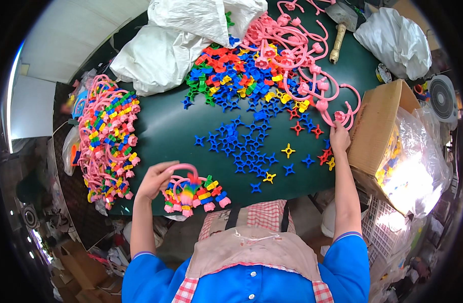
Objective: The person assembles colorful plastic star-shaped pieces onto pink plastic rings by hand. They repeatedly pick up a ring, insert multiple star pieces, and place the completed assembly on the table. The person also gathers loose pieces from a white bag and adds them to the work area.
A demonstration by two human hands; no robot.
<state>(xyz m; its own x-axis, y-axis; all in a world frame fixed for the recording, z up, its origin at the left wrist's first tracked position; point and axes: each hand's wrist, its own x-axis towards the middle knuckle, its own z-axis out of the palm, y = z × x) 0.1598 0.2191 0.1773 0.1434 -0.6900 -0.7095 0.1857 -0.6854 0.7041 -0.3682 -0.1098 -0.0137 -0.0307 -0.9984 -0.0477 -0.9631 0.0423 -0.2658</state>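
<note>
My left hand [156, 180] is closed on one end of a pink curved tube [183, 166] threaded with red, yellow and blue pieces, blurred by motion. Beneath it, at the table's front edge, lies a small heap of similar threaded tubes [209, 194] with pink flower-shaped ends. On the right, my right hand [339, 138] pinches a bare pink tube [341, 117] at the edge of a tangled pile of pink tubes [282, 43]. Loose blue star-shaped pieces [247, 146] are spread between my hands, with a few yellow and red ones among them.
A large heap of threaded tubes [107, 141] covers the table's left end. Mixed coloured pieces [226, 70] spill from a white sack [163, 55] at the back. A mallet-like tool [338, 35] lies far right; a cardboard box [375, 134] with a plastic liner stands at the right edge.
</note>
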